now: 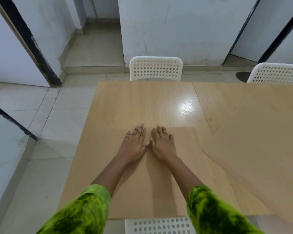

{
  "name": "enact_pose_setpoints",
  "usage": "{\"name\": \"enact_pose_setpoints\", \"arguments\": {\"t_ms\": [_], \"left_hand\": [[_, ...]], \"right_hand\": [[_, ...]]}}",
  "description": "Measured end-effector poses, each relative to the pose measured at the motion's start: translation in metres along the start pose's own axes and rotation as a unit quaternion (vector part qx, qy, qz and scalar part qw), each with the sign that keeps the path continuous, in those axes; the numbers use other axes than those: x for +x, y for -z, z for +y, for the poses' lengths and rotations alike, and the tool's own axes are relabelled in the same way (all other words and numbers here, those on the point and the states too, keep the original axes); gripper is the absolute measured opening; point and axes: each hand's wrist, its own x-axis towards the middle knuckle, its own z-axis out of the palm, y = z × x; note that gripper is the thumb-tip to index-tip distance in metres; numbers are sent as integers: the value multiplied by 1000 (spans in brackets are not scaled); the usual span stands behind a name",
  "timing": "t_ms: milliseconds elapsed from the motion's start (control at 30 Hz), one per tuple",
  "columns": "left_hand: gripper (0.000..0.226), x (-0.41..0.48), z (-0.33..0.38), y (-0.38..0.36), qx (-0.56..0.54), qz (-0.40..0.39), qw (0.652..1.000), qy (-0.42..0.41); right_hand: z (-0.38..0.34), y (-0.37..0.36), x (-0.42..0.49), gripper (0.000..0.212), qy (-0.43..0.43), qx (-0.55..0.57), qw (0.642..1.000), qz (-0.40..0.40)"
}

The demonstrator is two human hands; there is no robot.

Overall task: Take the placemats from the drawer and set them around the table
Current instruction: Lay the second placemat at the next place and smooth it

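The pale wooden worktop [142, 102] fills the middle of the view, with white perforated chairs [156, 69] at its far and near edges. A tan placemat [181, 174] lies flat at the near edge, and a stack of more placemats [254, 149] lies just beside it to the right. Both forearms in green sleeves [85, 215] reach straight forward. The left hand [135, 144] and right hand [162, 144] lie palm down on the near placemat, fingers spread flat, thumbs touching, gripping nothing.
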Motion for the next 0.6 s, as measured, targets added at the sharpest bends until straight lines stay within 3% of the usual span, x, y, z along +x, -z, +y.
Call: {"name": "enact_pose_setpoints", "arguments": {"t_ms": [67, 233, 367, 600], "left_hand": [[90, -1, -4, -10, 14, 23, 1000, 2], [86, -14, -38, -18, 16, 92, 993, 68], [89, -22, -68, -15, 24, 95, 986, 132], [83, -26, -71, -9, 14, 79, 985, 153]], "right_hand": [[8, -7, 1, 57, 5, -12, 1000, -7], [42, 1, -1, 62, -54, -24, 998, 19], [82, 11, -2, 64, -123, -33, 991, 31], [87, 18, -4, 64, -137, -38, 990, 18]]}}
